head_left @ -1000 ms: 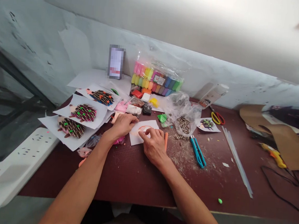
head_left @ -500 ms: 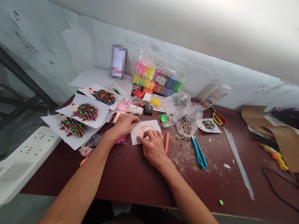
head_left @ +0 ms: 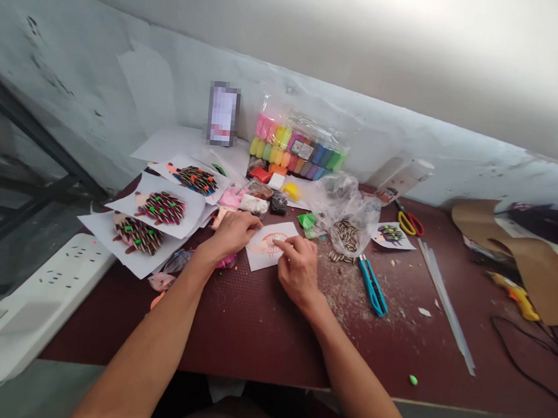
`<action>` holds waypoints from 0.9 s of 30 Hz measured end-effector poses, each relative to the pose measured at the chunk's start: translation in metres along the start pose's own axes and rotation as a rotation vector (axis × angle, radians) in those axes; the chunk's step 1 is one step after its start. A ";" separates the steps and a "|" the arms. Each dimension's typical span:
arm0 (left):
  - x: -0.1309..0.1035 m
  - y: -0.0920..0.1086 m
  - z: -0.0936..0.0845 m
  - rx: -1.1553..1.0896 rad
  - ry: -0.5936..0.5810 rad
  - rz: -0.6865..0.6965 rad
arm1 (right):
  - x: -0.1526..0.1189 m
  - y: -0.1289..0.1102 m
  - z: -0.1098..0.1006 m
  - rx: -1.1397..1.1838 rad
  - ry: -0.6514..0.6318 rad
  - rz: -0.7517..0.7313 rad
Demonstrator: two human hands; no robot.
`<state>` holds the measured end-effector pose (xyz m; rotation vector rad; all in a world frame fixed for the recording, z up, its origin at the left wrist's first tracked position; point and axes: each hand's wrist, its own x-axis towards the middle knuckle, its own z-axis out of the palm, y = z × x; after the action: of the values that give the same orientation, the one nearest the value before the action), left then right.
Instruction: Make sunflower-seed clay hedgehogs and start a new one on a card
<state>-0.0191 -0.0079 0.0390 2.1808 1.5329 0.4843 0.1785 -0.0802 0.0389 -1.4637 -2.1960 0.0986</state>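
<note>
A small white paper card [head_left: 261, 262] with an orange hedgehog-like outline lies on the dark red table in front of me. At its upper left edge, my left hand [head_left: 235, 231] has its fingers bent and closed on the card. My right hand [head_left: 300, 270] is over the card's right side, its index finger stretched onto the drawing and the other fingers loosely curled, with nothing visible in it. Striped seeds [head_left: 346, 235] in a clear bag lie beyond the right hand. Packets of coloured clay [head_left: 254, 205] sit just past the card.
Finished seed hedgehogs on paper [head_left: 160, 207] are stacked at left beside a white power strip [head_left: 34, 306]. A blue cutter [head_left: 372, 287], scissors [head_left: 410, 223], glue sticks [head_left: 446, 306] and a yellow glue gun [head_left: 514, 295] lie at right. A clay pack [head_left: 299, 149] leans at the wall.
My right hand has shifted slightly right, uncovering more of the drawing. It now covers the orange stick that lay beside the card. My left hand has stayed put.
</note>
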 end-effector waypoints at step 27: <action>0.001 0.003 0.006 0.069 0.038 0.068 | 0.004 0.010 -0.004 -0.021 -0.007 0.064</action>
<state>-0.0130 -0.0086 0.0354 2.2954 1.5204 0.5044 0.1877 -0.0734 0.0411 -1.5477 -2.1622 0.1034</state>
